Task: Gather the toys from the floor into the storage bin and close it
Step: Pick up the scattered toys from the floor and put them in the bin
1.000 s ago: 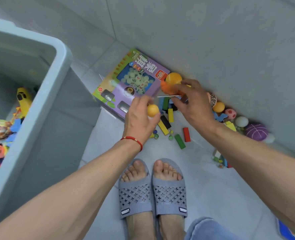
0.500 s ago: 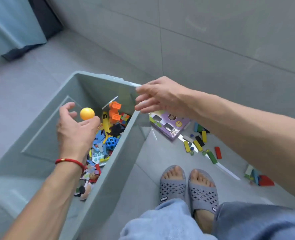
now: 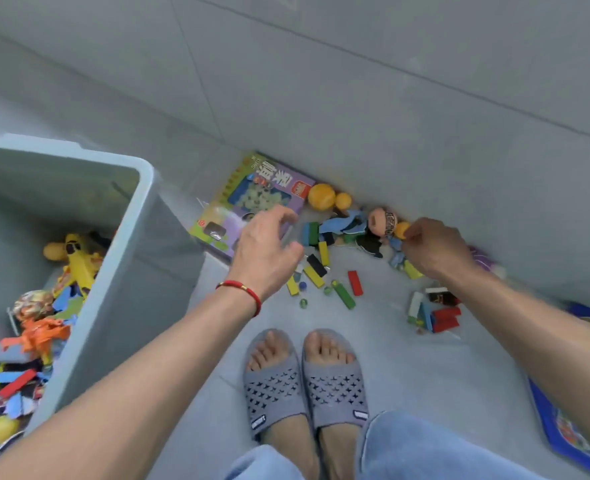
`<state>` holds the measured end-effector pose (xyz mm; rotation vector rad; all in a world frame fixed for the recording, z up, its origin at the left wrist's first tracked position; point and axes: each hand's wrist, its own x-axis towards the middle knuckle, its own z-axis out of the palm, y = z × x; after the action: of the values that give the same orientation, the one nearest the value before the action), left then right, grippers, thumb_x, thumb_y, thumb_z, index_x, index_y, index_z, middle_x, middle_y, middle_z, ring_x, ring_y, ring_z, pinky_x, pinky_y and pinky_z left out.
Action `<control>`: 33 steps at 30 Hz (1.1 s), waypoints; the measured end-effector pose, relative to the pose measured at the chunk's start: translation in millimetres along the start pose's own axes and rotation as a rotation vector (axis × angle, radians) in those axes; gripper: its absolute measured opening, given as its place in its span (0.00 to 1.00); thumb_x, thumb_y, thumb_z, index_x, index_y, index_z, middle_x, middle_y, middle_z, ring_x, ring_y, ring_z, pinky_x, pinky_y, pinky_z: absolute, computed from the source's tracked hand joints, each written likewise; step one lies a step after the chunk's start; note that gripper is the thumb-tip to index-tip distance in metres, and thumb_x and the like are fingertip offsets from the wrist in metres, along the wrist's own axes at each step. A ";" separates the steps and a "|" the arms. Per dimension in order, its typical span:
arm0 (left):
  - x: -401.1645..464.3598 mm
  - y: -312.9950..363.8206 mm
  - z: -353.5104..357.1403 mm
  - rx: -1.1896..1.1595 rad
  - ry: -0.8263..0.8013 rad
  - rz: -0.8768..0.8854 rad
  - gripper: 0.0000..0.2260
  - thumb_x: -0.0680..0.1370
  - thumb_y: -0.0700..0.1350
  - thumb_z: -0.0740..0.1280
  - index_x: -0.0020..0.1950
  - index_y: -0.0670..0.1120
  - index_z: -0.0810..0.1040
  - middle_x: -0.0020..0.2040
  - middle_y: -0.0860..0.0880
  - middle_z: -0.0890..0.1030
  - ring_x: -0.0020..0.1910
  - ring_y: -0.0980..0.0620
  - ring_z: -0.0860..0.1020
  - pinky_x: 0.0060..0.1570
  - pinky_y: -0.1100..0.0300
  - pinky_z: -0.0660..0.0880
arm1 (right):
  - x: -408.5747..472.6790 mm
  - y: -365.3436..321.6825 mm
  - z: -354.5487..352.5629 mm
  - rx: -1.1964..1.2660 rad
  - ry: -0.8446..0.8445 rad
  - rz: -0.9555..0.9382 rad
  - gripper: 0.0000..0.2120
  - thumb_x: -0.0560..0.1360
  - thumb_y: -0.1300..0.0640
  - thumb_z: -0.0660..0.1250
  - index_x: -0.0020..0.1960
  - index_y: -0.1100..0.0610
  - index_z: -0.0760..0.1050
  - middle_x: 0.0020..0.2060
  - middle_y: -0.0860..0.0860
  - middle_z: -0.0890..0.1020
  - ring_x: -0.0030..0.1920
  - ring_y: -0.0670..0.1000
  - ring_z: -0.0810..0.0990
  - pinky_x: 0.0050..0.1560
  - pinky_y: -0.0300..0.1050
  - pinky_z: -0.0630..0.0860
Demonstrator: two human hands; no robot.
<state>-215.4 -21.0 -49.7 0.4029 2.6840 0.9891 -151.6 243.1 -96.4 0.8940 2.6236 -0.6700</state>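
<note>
Along the wall base, at 12 o'clock from the feet: one purple game box [image 3: 252, 202], flat on the floor; two orange balls, a large ball [image 3: 321, 196] touching a small ball [image 3: 343, 201]; one doll [image 3: 362, 226] lying on its side; one yellow ball [image 3: 401, 229]. Loose blocks [image 3: 324, 271] of yellow, green, red and black, with three or so marbles, lie scattered between the box and the slippers [image 3: 305, 379]. A second heap of blocks [image 3: 435, 311] sits at 2 o'clock. One blue tray [image 3: 563, 441] lies at 4 o'clock, partly cut off. One grey storage bin [image 3: 113, 299], lid off, stands at 9 o'clock, toys already inside, among them a yellow plane [image 3: 77, 261].

Left hand [image 3: 267, 251]: over the box's near corner, fingers loosely curled, holding nothing. Right hand [image 3: 435, 247]: fingertips pinching the yellow ball beside the doll's head, covering toys beyond it.

Half a second ago both hands were over the bin, the left holding a ball; that ball is gone from it.
</note>
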 end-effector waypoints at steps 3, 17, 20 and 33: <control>52.2 -6.9 50.1 0.158 -0.130 0.069 0.21 0.72 0.38 0.68 0.66 0.45 0.77 0.64 0.44 0.79 0.63 0.44 0.76 0.60 0.53 0.72 | 20.8 18.6 23.5 -0.022 0.062 -0.067 0.16 0.77 0.53 0.67 0.63 0.55 0.75 0.58 0.58 0.78 0.59 0.62 0.77 0.57 0.56 0.76; 171.5 -28.7 114.0 0.712 -0.212 0.409 0.27 0.76 0.33 0.64 0.73 0.49 0.66 0.70 0.41 0.67 0.66 0.38 0.65 0.47 0.47 0.74 | 78.5 10.5 62.9 -0.431 0.190 -0.481 0.35 0.57 0.74 0.75 0.61 0.58 0.70 0.60 0.55 0.73 0.57 0.60 0.69 0.49 0.54 0.73; 168.2 -24.1 112.1 0.703 -0.095 0.383 0.29 0.71 0.33 0.68 0.70 0.48 0.65 0.64 0.39 0.69 0.61 0.38 0.68 0.42 0.49 0.69 | 68.2 17.0 53.8 -0.299 0.341 -0.521 0.28 0.64 0.63 0.78 0.59 0.57 0.70 0.55 0.54 0.75 0.54 0.58 0.70 0.51 0.52 0.73; -87.8 -13.7 -83.6 -0.227 0.508 -0.181 0.24 0.68 0.58 0.75 0.58 0.52 0.71 0.55 0.51 0.76 0.52 0.49 0.78 0.53 0.51 0.77 | -83.0 -132.5 -45.5 1.129 -0.556 0.010 0.12 0.78 0.47 0.62 0.47 0.55 0.76 0.39 0.59 0.80 0.30 0.56 0.74 0.29 0.42 0.68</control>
<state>-163.3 -110.3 15.1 -0.1602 2.9114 1.4804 -177.2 132.4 20.3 0.7610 1.6128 -2.1027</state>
